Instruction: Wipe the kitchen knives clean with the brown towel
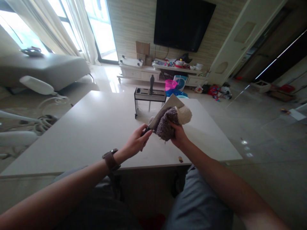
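Observation:
My left hand is closed round the black handle of a cleaver, whose wide blade points up and to the right above the white table. My right hand grips a fluffy cloth, purplish-brown with a cream part, and presses it against the blade. Part of the cloth shows beyond the blade's left edge. Behind the blade stands a knife block with clear sides and a black frame; one black handle sticks up from its top.
A small sticker or figure lies near the table's front edge. Beyond the table are a pink basket, blue items and a low white cabinet under a television. A white chair stands at the left.

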`<state>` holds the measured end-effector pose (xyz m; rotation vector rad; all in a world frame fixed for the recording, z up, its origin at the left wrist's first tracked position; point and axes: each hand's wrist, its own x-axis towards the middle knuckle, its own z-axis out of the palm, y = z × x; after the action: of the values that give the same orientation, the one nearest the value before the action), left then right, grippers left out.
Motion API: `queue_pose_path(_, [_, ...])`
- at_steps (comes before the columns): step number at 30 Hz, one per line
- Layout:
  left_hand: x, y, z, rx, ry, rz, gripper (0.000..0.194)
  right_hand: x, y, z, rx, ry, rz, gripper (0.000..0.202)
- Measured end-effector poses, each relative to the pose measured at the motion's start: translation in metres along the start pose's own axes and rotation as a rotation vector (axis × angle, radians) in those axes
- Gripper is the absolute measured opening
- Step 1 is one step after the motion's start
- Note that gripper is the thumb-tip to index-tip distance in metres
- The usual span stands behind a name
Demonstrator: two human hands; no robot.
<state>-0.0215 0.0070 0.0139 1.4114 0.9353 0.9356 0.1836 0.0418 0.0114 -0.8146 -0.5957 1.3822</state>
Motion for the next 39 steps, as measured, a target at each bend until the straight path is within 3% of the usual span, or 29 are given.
queue_pose_path(4, [0.001, 0.002, -0.003, -0.002, -0.018, -0.018, 0.030, -0.001, -0.003, -0.002, -0.058, 0.035, 0.017, 0.040])
queue_pose_path(12, [0.009, 0.019, -0.021, 0.040, 0.004, 0.017, 0.031, -0.001, -0.018, -0.003, -0.164, -0.023, -0.060, 0.051])
queue_pose_path(21, [-0.004, -0.006, 0.017, -0.080, 0.107, 0.071, 0.033, -0.016, 0.017, 0.010, -0.088, -0.026, -0.009, 0.057])
queue_pose_path(25, [0.000, -0.010, 0.016, -0.072, 0.075, 0.056, 0.033, -0.016, 0.019, 0.007, -0.138, 0.012, -0.021, 0.053])
queue_pose_path(29, [0.004, -0.004, 0.006, -0.109, 0.029, 0.054, 0.034, -0.008, 0.008, 0.004, -0.106, 0.032, -0.009, 0.048])
queue_pose_path(39, [-0.001, 0.009, -0.004, -0.035, -0.126, -0.020, 0.027, 0.026, -0.044, -0.024, -0.027, 0.095, -0.063, 0.037])
